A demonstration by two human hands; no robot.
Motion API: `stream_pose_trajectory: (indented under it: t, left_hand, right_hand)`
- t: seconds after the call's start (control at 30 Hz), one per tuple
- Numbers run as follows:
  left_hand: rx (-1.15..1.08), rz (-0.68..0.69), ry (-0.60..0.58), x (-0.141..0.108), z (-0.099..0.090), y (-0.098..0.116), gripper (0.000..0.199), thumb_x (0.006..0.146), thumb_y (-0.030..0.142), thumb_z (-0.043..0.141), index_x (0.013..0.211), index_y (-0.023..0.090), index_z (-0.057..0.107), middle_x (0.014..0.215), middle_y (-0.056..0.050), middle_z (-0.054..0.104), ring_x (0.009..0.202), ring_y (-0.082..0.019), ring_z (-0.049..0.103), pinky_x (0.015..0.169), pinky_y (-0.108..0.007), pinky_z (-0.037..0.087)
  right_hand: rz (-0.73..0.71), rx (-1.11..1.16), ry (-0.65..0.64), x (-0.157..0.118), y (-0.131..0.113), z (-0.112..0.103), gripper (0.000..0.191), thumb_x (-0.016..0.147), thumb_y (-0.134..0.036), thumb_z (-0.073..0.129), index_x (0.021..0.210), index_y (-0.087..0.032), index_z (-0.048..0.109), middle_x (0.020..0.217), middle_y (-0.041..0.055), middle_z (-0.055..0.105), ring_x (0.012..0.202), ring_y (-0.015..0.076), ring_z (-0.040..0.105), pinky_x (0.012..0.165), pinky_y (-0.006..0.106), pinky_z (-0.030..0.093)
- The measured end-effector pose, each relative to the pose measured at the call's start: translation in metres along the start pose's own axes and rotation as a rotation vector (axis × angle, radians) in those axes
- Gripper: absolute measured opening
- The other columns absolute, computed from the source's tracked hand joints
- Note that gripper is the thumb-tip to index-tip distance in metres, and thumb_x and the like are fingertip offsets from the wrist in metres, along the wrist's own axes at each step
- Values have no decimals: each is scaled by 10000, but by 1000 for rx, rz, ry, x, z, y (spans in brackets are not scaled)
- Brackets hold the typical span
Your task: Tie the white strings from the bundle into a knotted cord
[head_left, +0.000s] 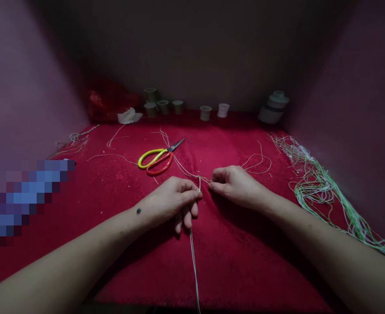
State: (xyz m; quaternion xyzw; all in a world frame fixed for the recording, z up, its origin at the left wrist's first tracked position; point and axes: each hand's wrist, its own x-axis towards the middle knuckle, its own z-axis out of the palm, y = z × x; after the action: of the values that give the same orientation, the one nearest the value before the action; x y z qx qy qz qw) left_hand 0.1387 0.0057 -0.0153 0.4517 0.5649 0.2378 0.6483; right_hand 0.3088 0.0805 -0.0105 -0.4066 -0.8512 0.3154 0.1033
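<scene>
- My left hand (176, 200) is in the middle of the frame, thumb and forefinger pressed together on a thin pale cord (199, 183); the other fingers curl loosely below.
- The cord stands in a small loop at those fingertips, and two strands come out under the hand and run down to the bottom edge of the frame.
- My right hand (233, 185) is just right of centre, its thumb and forefinger closed on the thin strands that stretch across from the loop.
- The two hands are near each other but not touching, both over the red table (245, 266).
- Scissors (170, 151) with one yellow and one red handle lie just above my left hand, blades pointing to the upper right, with thin strands passing by them.
- A tangled bundle of green and white cords (333, 192) spreads down the right side of the frame.
- Along the far edge, upper middle, stand several spools (205, 113).
- A crumpled tissue (129, 116) and a red bag (105, 104) are at upper left, a pale bottle (273, 108) at upper right.
</scene>
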Motion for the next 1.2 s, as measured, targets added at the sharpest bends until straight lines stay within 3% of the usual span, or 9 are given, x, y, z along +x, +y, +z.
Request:
stream_pose_trajectory:
  t: [0.33, 1.2]
  left_hand:
    - [-1, -36, -6, -1, 2, 2, 253, 813, 378, 472, 702, 153, 500, 448, -23, 584, 306, -121, 509, 301, -187, 382]
    - [-8, -30, -15, -2, 1, 2, 274, 800, 409, 498, 716, 151, 532, 475, -30, 596, 340, -132, 532, 306, -197, 385]
  right_hand:
    - [4, -30, 7, 2, 3, 4, 141, 756, -246, 511, 707, -153, 605, 629, 17, 565, 544, 79, 439, 507, 202, 295]
    - [-5, -7, -7, 0, 4, 3, 145, 764, -258, 516, 712, -152, 599, 637, 17, 563, 553, 79, 443, 506, 201, 293]
